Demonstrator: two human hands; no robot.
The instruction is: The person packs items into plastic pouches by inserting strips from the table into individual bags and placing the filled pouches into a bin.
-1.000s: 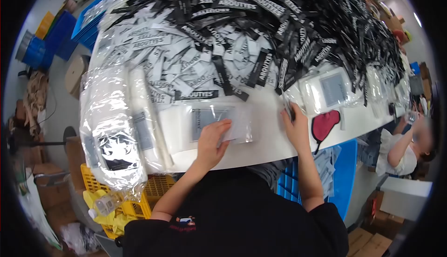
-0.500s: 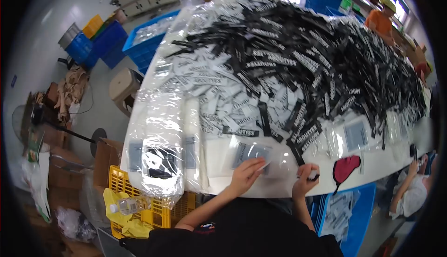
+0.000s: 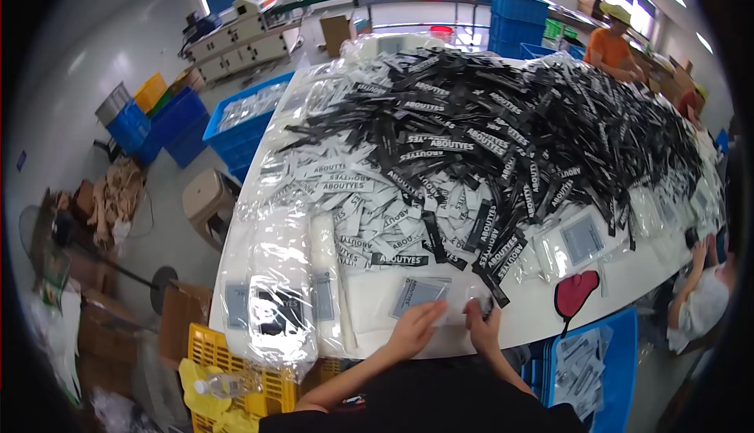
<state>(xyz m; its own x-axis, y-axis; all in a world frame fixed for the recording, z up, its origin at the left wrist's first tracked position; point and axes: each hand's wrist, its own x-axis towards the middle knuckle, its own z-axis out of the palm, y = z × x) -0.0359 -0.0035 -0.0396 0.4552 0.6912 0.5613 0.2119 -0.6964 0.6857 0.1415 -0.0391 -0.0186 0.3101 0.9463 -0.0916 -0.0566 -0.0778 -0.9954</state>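
My left hand point(image 3: 416, 332) is closed at the right edge of a clear plastic bag point(image 3: 419, 295) with a grey printed panel, which lies flat on the table. Close by on the right, my right hand point(image 3: 484, 328) has its fingers curled round a small, partly dark item that I cannot make out. Ahead of both hands lies a heap of flat sachets printed ABOUTYES, with white sachets point(image 3: 393, 225) nearer and black sachets point(image 3: 440, 142) beyond. One black sachet point(image 3: 491, 285) reaches almost to my right fingers.
Wrapped stacks of clear bags point(image 3: 280, 276) lie at the table's left. More bags point(image 3: 582, 238) and a maroon pouch point(image 3: 576, 295) are at right. A blue bin point(image 3: 620, 354) with sachets stands below the edge, a yellow crate point(image 3: 203, 343) at left. Co-workers sit at right point(image 3: 703, 307) and far right point(image 3: 613, 48).
The view has tilted up, showing more of the room. My right hand has moved left, closer to my left hand and the bag. My left hand stays by the bag.
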